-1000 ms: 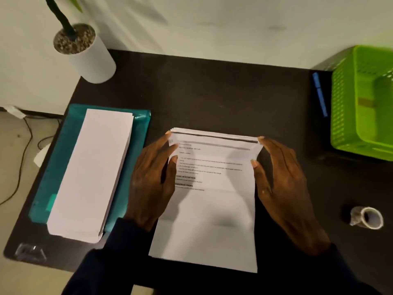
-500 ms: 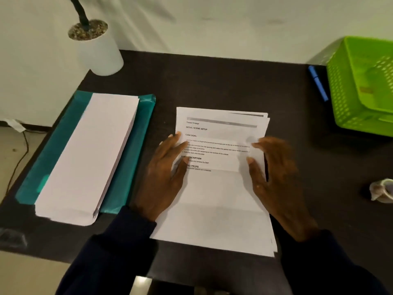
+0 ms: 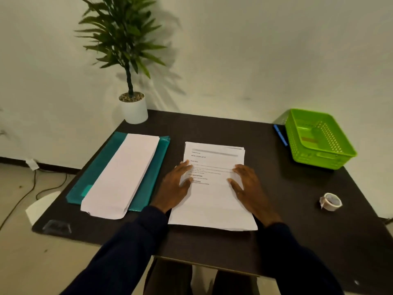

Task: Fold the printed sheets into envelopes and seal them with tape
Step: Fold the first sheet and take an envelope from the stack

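- Dark surface [image 3: 234,128]: envelopes [image 3: 121,177] stacked along its left edge.
- Printed sheets [image 3: 212,205] sit mid-surface near the front edge, looks like no fold yet.
- Left hand [image 3: 172,188] and right hand [image 3: 251,188] lie flat on them, fingers straight, gripping nothing.
- Tape roll [image 3: 331,201] by the right edge. Next I'd guess: lift the top sheet's edge.

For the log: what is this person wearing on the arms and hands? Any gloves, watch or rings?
Both arms are covered by long, plain dark navy sleeves, the left sleeve and the right sleeve, ending at the wrists. The left hand and right hand are bare: no gloves, and no watch, ring or markings show.
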